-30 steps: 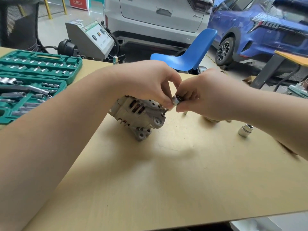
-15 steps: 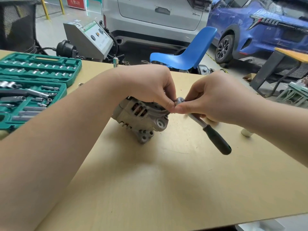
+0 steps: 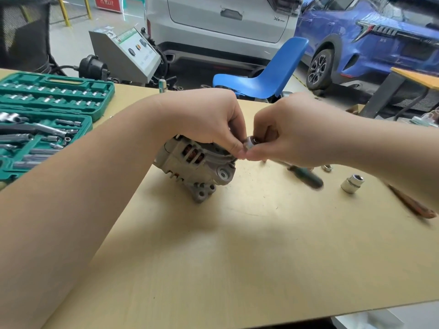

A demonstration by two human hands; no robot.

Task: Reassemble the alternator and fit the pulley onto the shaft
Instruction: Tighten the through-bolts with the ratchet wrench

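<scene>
Grey ribbed alternator (image 3: 197,166), copper windings showing, on table (image 3: 237,245)

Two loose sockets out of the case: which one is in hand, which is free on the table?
The socket on the ratchet head, pinched between both hands at the alternator, is in hand. The larger socket stands alone, untouched, to the right.

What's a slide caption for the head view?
Both hands, left hand and right hand, work a ratchet at the alternator.

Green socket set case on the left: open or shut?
Open. The green plastic socket set case lies with both halves spread flat on the tan wooden table, its rows of sockets and extension bars exposed.
</scene>
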